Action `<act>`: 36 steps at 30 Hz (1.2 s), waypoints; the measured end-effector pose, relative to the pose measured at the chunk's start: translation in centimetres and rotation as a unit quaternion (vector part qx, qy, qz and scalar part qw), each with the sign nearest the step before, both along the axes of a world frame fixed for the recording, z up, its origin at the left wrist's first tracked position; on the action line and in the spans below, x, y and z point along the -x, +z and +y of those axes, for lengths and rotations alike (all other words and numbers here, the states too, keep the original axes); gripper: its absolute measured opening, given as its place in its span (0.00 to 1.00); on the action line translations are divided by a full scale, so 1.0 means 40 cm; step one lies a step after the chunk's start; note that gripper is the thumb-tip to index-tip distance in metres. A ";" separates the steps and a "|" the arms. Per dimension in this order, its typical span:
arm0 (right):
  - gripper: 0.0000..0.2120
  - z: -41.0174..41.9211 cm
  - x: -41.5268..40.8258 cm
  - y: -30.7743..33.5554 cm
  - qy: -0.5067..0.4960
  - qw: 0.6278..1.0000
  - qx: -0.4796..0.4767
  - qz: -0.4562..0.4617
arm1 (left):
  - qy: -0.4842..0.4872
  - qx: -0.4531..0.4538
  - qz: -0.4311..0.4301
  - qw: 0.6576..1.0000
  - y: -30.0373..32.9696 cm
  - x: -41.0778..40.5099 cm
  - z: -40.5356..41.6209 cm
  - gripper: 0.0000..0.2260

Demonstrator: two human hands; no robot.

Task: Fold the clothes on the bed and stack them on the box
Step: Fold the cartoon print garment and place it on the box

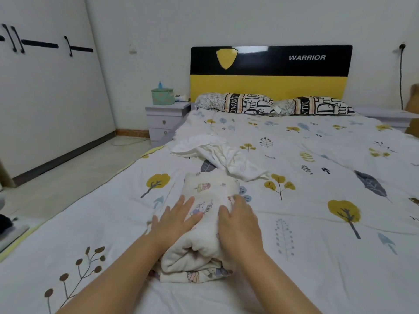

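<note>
A folded cream garment (208, 191) with small cartoon prints lies on the bed (317, 200) right in front of me. My left hand (174, 219) rests flat on its left half with fingers straight and spread. My right hand (238, 225) presses on its right half, fingers lying over the fabric. Behind it, a crumpled pile of white clothes (217, 152) lies unfolded toward the bed's left side. At the far right edge, a brown cardboard box (413, 98) is partly in view.
Two patterned pillows (272, 105) lie against the black and yellow headboard (269, 71). A white nightstand (165, 118) with a green pouch (162, 96) stands left of the bed. White wardrobe doors (45, 87) and bare floor (68, 173) are at the left.
</note>
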State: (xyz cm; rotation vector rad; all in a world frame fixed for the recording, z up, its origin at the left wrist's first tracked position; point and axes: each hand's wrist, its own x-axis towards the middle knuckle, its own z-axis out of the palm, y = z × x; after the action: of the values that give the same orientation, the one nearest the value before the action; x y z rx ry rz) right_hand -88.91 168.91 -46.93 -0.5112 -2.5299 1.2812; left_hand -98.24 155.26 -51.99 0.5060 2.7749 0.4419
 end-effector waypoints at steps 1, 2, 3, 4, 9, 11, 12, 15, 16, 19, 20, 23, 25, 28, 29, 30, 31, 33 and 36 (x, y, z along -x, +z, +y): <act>0.22 0.002 0.017 -0.029 0.007 0.998 0.021 -0.060 | 0.023 -0.025 -0.006 0.999 -0.013 0.005 -0.008 0.46; 0.24 0.001 0.026 -0.047 0.015 0.995 0.038 -0.094 | 0.038 -0.041 -0.013 0.998 -0.018 0.004 -0.015 0.45; 0.26 0.001 0.034 -0.064 0.016 0.993 0.051 -0.106 | 0.046 -0.045 -0.017 0.998 -0.018 -0.002 -0.014 0.43; 0.26 0.004 0.040 -0.070 0.010 0.993 0.066 -0.102 | 0.052 -0.054 -0.021 0.997 -0.017 -0.008 -0.012 0.40; 0.22 0.034 0.061 -0.047 0.001 0.922 0.373 -0.108 | 0.068 -0.125 -0.017 0.990 0.002 -0.023 -0.010 0.29; 0.20 0.031 0.072 -0.039 0.013 0.891 0.439 -0.119 | 0.061 -0.149 -0.011 0.987 0.009 -0.033 -0.016 0.30; 0.20 0.026 0.074 -0.034 0.018 0.888 0.442 -0.123 | 0.063 -0.162 -0.018 0.985 0.015 -0.039 -0.019 0.30; 0.19 0.012 0.065 -0.008 0.028 0.896 0.434 -0.091 | 0.103 -0.283 -0.046 0.952 0.043 -0.074 -0.028 0.33; 0.18 0.011 0.056 0.001 0.036 0.897 0.433 -0.075 | 0.132 -0.355 -0.058 0.924 0.050 -0.083 -0.035 0.37; 0.15 0.007 0.007 0.044 0.075 0.898 0.431 -0.039 | 0.253 -0.543 -0.153 0.786 0.071 -0.119 -0.079 0.47; 0.16 0.002 -0.014 0.061 0.090 0.899 0.428 -0.029 | 0.266 -0.577 -0.212 0.743 0.077 -0.134 -0.098 0.46; 0.22 -0.018 -0.071 0.100 0.149 0.894 0.422 -0.022 | 0.226 -0.616 -0.358 0.664 0.108 -0.199 -0.151 0.33; 0.24 -0.033 -0.106 0.124 0.173 0.889 0.423 -0.023 | 0.222 -0.627 -0.396 0.633 0.129 -0.238 -0.184 0.30; 0.20 -0.055 -0.156 0.161 0.204 0.875 0.437 -0.024 | 0.210 -0.647 -0.399 0.614 0.155 -0.290 -0.235 0.40; 0.19 -0.062 -0.172 0.170 0.214 0.871 0.442 -0.024 | 0.206 -0.655 -0.400 0.607 0.162 -0.307 -0.248 0.43; 0.19 -0.072 -0.187 0.181 0.225 0.865 0.447 -0.025 | 0.202 -0.661 -0.400 0.602 0.170 -0.321 -0.259 0.45; 0.21 -0.081 -0.198 0.187 0.238 0.859 0.453 -0.027 | 0.198 -0.668 -0.396 0.598 0.178 -0.337 -0.269 0.45; 0.28 -0.105 -0.221 0.200 0.249 0.852 0.460 -0.033 | 0.195 -0.676 -0.379 0.601 0.198 -0.369 -0.290 0.44; 0.27 -0.144 -0.257 0.227 0.259 0.836 0.482 -0.039 | 0.196 -0.687 -0.360 0.600 0.233 -0.423 -0.338 0.39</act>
State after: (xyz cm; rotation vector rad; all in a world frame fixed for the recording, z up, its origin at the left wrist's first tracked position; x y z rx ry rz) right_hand -78.62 163.14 -37.84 -0.0046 -1.9340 2.7854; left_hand -81.31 141.75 -42.67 -0.1092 1.2183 2.2622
